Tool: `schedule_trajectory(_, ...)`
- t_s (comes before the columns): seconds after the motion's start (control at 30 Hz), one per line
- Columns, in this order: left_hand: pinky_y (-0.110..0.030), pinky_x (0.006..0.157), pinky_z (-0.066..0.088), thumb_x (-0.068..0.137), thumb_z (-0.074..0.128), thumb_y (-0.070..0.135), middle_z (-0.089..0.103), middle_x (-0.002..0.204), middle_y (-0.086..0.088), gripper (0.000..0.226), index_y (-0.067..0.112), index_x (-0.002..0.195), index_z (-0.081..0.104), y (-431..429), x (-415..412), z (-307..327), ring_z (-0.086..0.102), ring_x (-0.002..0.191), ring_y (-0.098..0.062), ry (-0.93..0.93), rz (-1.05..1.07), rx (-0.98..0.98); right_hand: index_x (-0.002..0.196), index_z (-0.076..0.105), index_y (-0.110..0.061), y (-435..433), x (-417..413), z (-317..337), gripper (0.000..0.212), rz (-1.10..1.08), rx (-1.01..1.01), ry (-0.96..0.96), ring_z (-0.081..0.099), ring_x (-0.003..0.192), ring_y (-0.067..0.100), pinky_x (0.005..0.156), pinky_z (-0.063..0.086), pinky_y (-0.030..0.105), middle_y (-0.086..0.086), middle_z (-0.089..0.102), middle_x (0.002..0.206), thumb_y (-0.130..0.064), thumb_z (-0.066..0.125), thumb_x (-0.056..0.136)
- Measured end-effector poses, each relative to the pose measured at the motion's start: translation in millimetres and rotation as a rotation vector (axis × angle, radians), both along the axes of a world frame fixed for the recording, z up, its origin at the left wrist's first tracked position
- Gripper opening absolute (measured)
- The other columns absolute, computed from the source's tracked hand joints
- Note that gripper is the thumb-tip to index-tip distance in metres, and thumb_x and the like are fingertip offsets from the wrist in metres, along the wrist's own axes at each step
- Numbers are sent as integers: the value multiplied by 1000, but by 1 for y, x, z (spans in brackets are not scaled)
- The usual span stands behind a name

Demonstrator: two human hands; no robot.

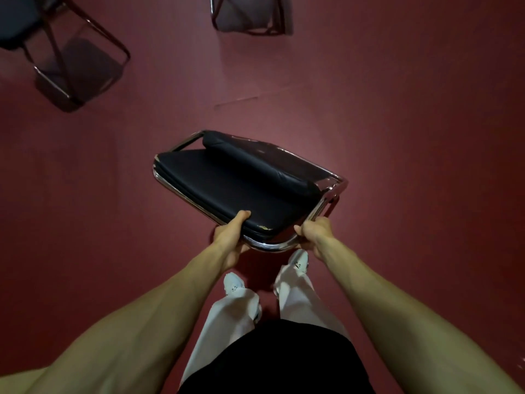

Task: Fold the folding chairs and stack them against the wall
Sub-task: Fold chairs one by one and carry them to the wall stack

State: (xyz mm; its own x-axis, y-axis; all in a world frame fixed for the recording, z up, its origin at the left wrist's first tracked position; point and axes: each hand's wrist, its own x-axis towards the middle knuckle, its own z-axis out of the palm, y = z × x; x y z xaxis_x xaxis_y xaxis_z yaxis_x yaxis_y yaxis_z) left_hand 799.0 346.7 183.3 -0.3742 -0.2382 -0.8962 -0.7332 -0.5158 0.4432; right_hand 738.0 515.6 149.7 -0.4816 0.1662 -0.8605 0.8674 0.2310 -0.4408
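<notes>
**Both hands grip a folded chair over a red floor**

Seen from the head camera, the person's left hand (230, 237) is curled round the near edge of a folded chair with a black padded seat and a chrome tube frame (235, 180); the thumb lies on top of the cushion's edge and the fingers wrap underneath, out of sight; the right hand (315, 233) is closed round the chrome tube at the chair's near right corner, thumb pointing inward along the bend; neither hand is spread, and both forearms reach forward, nearly straight.

The folded chair lies between the two hands and stretches away from them, its seat facing up and its black padded backrest folded down across the far side; it sits at a slant, the left end farther from the person than the right; its near edge hangs above a pair of white shoes (298, 260), which show below the hands under white trousers (227, 322) and a black top (270, 359); whether its far end touches the dull red floor (397, 109) cannot be told.

At the upper left, well apart from the hands, stands an unfolded chair with a dark seat and a thin metal frame (17, 24), its shadow on the floor beside it; at the top centre a second metal-framed chair (250, 15) is cut off by the picture's edge.
</notes>
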Motion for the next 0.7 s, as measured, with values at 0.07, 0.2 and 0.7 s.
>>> schedule_trajectory(0.07, -33, 76, 59, 85, 71, 25, 75, 86, -7, 24, 6, 100, 66, -17, 20, -2, 72, 73, -20, -1, 11, -1, 84, 59, 0, -16, 20, -3, 10, 28, 44, 0, 69, 77, 35, 66, 60, 49, 18, 69, 91, 4, 66, 78)
schedule_trajectory(0.2, -34, 80, 58, 84, 71, 27, 76, 85, -7, 25, 7, 99, 67, -56, 60, 1, 72, 78, -22, 12, 39, -4, 84, 62, 1, -50, 63, 11, 6, 115, 6, 3, 71, 71, 31, 56, 60, 38, 18, 69, 90, 2, 67, 83)
schedule_trajectory(0.7, -37, 72, 57, 77, 74, 27, 71, 78, -8, 28, 7, 95, 66, 41, 165, 28, 67, 69, -25, -73, 430, -185, 64, 60, -13, 54, 76, 23, 55, 1194, 236, 268, 69, 85, 35, 81, 56, 42, 15, 72, 90, -62, 48, 87)
